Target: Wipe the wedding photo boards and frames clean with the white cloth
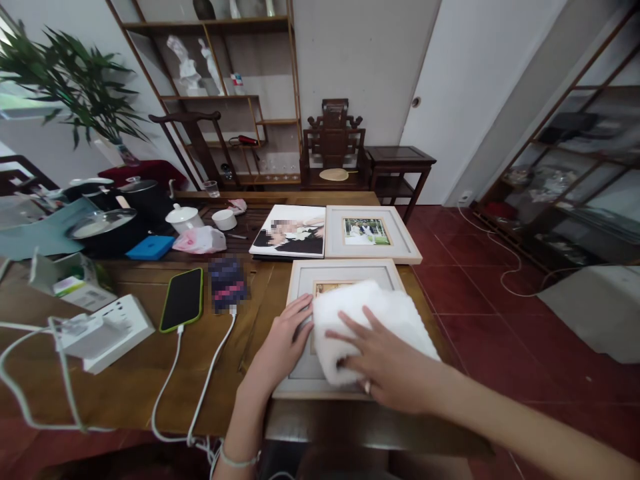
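Note:
A folded, fluffy white cloth (370,313) lies over a light wooden picture frame (300,277) at the near edge of the table. My right hand (385,353) grips the cloth, fingers spread across its top and thumb near the fold. Flat on the left side of the same frame rests my left hand (287,333), its fingertips beside the cloth's edge. Much of the picture inside is hidden by the cloth. Just behind it lie a second framed photo (367,233) and a white-bordered photo panel (290,231).
On the left are a phone (183,300) on a charging cable, a white power strip (110,330), a blue box (151,247) and a lidded pan (107,227). White cables hang over the front edge. A dark chair (334,143) stands behind the wooden table (225,393).

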{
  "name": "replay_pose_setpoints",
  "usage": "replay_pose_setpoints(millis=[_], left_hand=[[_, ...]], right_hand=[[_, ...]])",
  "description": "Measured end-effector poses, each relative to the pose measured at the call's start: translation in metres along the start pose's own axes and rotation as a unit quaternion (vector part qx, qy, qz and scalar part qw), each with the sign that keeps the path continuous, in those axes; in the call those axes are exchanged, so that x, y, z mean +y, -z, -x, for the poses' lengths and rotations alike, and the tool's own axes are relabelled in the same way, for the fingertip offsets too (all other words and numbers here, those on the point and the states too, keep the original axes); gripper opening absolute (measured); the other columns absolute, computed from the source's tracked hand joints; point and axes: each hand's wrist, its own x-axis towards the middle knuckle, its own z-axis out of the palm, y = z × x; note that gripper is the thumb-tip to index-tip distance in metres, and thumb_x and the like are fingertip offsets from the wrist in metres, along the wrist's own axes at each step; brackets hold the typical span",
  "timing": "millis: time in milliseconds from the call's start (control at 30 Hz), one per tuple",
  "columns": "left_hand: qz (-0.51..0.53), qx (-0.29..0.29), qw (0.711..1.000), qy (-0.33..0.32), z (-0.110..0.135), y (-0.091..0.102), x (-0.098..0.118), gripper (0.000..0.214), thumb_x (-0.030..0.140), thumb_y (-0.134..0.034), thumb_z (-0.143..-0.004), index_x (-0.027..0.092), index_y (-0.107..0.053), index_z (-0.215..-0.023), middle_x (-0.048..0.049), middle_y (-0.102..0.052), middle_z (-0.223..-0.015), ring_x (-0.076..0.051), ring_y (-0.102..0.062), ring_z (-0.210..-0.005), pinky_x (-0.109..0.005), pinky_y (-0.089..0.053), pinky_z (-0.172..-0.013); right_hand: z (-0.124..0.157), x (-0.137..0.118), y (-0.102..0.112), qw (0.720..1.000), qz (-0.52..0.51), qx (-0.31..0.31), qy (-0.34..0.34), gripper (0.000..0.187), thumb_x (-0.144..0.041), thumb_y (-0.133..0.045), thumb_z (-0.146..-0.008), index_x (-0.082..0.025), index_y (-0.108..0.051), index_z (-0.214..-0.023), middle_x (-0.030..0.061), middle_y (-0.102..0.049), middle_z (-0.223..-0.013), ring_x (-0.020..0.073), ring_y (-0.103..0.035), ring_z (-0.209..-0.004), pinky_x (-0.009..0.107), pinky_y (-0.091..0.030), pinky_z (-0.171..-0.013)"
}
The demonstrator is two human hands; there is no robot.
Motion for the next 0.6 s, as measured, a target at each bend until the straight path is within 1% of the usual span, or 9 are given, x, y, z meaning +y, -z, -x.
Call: replay_pose_setpoints(millis=[100, 167, 200, 267, 333, 433, 533, 600], left_hand=[[-0.002, 0.004, 1.0, -0.003, 0.0, -0.001, -0.001, 0.033, 0.024, -0.043, -0.091, 0.015, -0.058, -0.119, -0.0124, -0.052, -0.135, -0.021, -0.043, -0.13, -0.043, -0.036, -0.108], [-0.004, 0.002, 1.0, -0.008, 0.0, -0.001, -0.001, 0.034, 0.024, -0.042, -0.091, 0.014, -0.058, -0.12, -0.0127, -0.051, -0.136, -0.021, -0.042, -0.13, -0.042, -0.036, -0.108], [-0.006, 0.0, 1.0, -0.009, 0.0, -0.001, -0.001, 0.034, 0.024, -0.042, -0.092, 0.014, -0.057, -0.12, -0.0129, -0.051, -0.136, -0.021, -0.042, -0.13, -0.042, -0.035, -0.108], [-0.008, -0.005, 1.0, -0.007, 0.0, 0.0, -0.001, 0.035, 0.024, -0.043, -0.092, 0.012, -0.056, -0.122, -0.0136, -0.051, -0.136, -0.021, -0.042, -0.13, -0.042, -0.035, -0.108], [-0.005, -0.006, 1.0, -0.004, 0.001, 0.0, -0.001, 0.035, 0.024, -0.043, -0.092, 0.012, -0.057, -0.122, -0.014, -0.051, -0.136, -0.021, -0.042, -0.13, -0.042, -0.035, -0.108], [0.007, -0.003, 1.0, -0.003, 0.001, 0.0, 0.0, 0.035, 0.024, -0.043, -0.091, 0.012, -0.057, -0.121, -0.0138, -0.051, -0.136, -0.021, -0.042, -0.13, -0.041, -0.035, -0.109], [0.016, -0.002, 1.0, -0.001, 0.001, 0.0, 0.001, 0.034, 0.023, -0.044, -0.091, 0.014, -0.058, -0.121, -0.013, -0.052, -0.136, -0.021, -0.042, -0.13, -0.042, -0.035, -0.109], [0.018, -0.002, 1.0, 0.001, 0.001, 0.0, 0.001, 0.034, 0.023, -0.044, -0.091, 0.015, -0.058, -0.12, -0.0127, -0.051, -0.136, -0.021, -0.042, -0.13, -0.042, -0.035, -0.109]], right_hand=[[0.019, -0.028, -0.006, 0.999, -0.032, -0.04, 0.002, 0.028, -0.028, -0.056, -0.081, -0.022, -0.065, -0.107, 0.0059, -0.03, -0.149, 0.0405, -0.011, -0.136, 0.071, -0.015, -0.102], [0.025, -0.038, -0.012, 0.997, -0.048, -0.059, 0.016, 0.023, -0.033, -0.057, -0.081, -0.024, -0.068, -0.099, 0.0033, -0.025, -0.15, 0.0431, -0.01, -0.135, 0.073, -0.015, -0.1], [0.026, -0.04, -0.015, 0.997, -0.052, -0.057, 0.017, 0.022, -0.034, -0.057, -0.081, -0.024, -0.068, -0.098, 0.0026, -0.023, -0.151, 0.0432, -0.009, -0.136, 0.074, -0.015, -0.099], [0.024, -0.036, -0.021, 0.998, -0.049, -0.027, -0.004, 0.026, -0.031, -0.058, -0.08, -0.024, -0.065, -0.104, 0.0033, -0.021, -0.152, 0.0401, -0.007, -0.137, 0.073, -0.013, -0.101], [0.018, -0.024, -0.025, 0.998, -0.032, 0.016, -0.042, 0.034, -0.026, -0.057, -0.078, -0.023, -0.061, -0.112, 0.0053, -0.023, -0.151, 0.0365, -0.007, -0.138, 0.07, -0.011, -0.103], [0.002, 0.006, -0.025, 0.994, 0.016, 0.066, -0.085, 0.038, -0.017, -0.056, -0.077, -0.022, -0.061, -0.114, 0.0063, -0.03, -0.149, 0.0352, -0.011, -0.138, 0.068, -0.011, -0.104], [-0.019, 0.044, -0.016, 0.988, 0.084, 0.099, -0.088, 0.04, -0.01, -0.056, -0.074, -0.019, -0.062, -0.113, 0.0076, -0.03, -0.149, 0.035, -0.012, -0.138, 0.064, -0.011, -0.107], [-0.033, 0.067, -0.008, 0.981, 0.125, 0.118, -0.093, 0.042, -0.008, -0.056, -0.073, -0.018, -0.062, -0.114, 0.008, -0.028, -0.149, 0.0361, -0.01, -0.138, 0.064, -0.01, -0.107]])
